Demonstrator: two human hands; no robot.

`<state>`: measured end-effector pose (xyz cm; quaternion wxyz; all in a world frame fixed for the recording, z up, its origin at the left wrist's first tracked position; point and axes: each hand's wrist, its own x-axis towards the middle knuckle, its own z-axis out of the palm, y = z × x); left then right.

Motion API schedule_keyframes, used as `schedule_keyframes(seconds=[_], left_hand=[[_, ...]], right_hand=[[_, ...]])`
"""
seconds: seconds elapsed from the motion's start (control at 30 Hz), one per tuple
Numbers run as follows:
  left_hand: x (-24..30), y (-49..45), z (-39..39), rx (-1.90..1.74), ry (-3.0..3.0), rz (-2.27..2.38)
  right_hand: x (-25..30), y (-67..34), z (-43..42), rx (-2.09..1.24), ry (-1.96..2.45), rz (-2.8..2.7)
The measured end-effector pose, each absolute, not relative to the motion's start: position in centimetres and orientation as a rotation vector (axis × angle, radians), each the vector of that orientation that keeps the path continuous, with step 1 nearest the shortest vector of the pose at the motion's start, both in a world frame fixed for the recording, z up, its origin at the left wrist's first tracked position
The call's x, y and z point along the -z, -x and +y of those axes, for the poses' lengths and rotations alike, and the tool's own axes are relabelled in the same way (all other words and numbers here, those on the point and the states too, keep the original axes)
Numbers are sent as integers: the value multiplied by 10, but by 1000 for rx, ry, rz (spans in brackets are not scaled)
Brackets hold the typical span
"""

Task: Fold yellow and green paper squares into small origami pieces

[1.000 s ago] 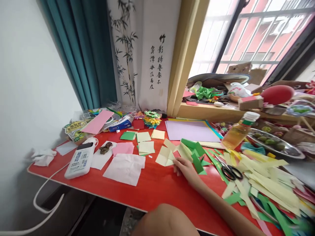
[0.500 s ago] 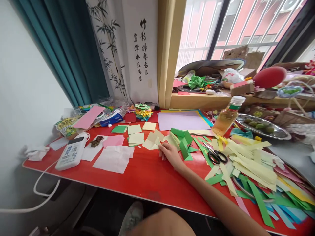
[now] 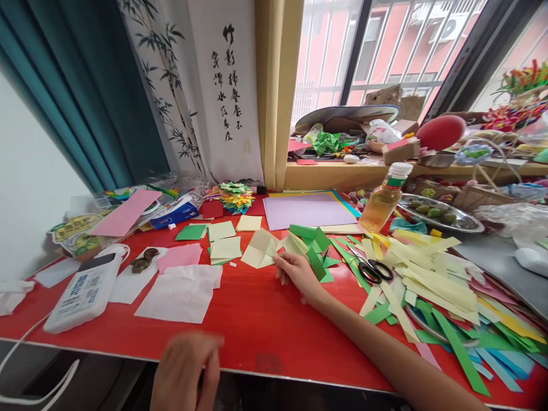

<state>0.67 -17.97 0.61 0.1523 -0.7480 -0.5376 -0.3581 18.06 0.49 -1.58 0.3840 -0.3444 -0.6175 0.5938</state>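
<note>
Between the thumb and fingers of my right hand (image 3: pixel 298 275) is the edge of a creased pale yellow paper square (image 3: pixel 259 249), partly opened out above the red tabletop. Another folded pale yellow paper (image 3: pixel 293 245) lies just behind those fingers, and folded green paper pieces (image 3: pixel 315 251) are right beyond it. My left hand (image 3: pixel 188 365) is at the table's front edge, smeared by motion; its fingers look bent, but whether they hold anything is unclear. Small stacks of pale yellow squares (image 3: pixel 226 249) lie left of the creased square.
Black-handled scissors (image 3: pixel 375 270) lie beside a heap of paper strips (image 3: pixel 440 285) on the right. A capped bottle (image 3: pixel 385 200) stands near a metal dish of green fruit (image 3: pixel 464 224). White tissue (image 3: pixel 180 294) and a white corded device (image 3: pixel 85 294) lie on the left.
My left hand has come into view at the front edge of the table. My right hand stays on the creased yellow square. The view has turned slightly.
</note>
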Motion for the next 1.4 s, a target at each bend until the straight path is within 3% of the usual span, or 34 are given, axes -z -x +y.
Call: schedule_keyframes(seconds=[0.23,0.43,0.6,0.9,1.1,1.4], left_hand=[[-44,0,-26,1432,2313,-2348],[-13,1,-7,1858,2340,-2349],[-9,-2,-21,1620,2463,-2110],[2,16,-26,870,2503,-955],[5,19,-28,728,2533,-862],[8,14,-25,897,2591,-916]], right_hand=[[13,-188,10,-1601,881,-1591],[10,-186,8,-1637,892,-1593],[8,-182,5,-1658,976,-1529],[15,-176,-7,-1760,886,-1351],[17,-177,-7,-1788,877,-1329],[13,-180,-4,-1815,900,-1337]])
